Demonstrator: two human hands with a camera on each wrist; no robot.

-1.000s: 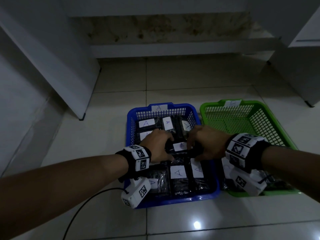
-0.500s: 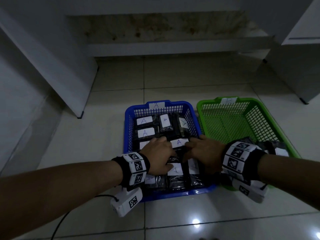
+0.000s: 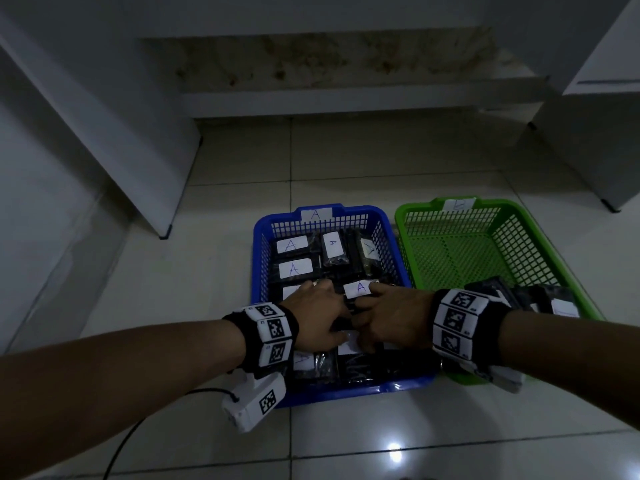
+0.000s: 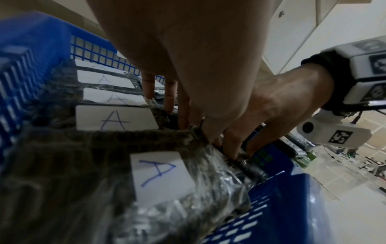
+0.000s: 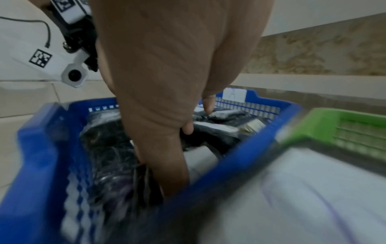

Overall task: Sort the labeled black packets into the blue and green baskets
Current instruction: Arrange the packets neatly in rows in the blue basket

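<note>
The blue basket (image 3: pixel 363 210), tagged A, holds several black packets with white A labels. Both hands are inside it at the middle. My left hand (image 3: pixel 322 313) pushes straight fingers (image 4: pixel 169 92) down among the packets. My right hand (image 3: pixel 388 313) has its thumb (image 5: pixel 167 165) dug in beside a black packet (image 5: pixel 208 140) and a curled finger over it; the index tip touches an A-labelled packet (image 3: pixel 360 289). Another A packet (image 4: pixel 160 175) lies at the near end. The green basket (image 3: pixel 502 204) on the right holds black packets (image 3: pixel 540 299) at its near end.
Both baskets sit side by side on a pale tiled floor (image 3: pixel 381 445). A white cabinet (image 3: pixel 104 133) stands to the left and another (image 3: pixel 588 133) to the right. A low stained step (image 3: pixel 346 98) runs behind. A black cable (image 3: pixel 145 427) trails from my left wrist.
Both hands have brought the A-labelled packet down into the middle of the blue basket and drawn slightly nearer. The packets at the green basket's near end have come into sight.
</note>
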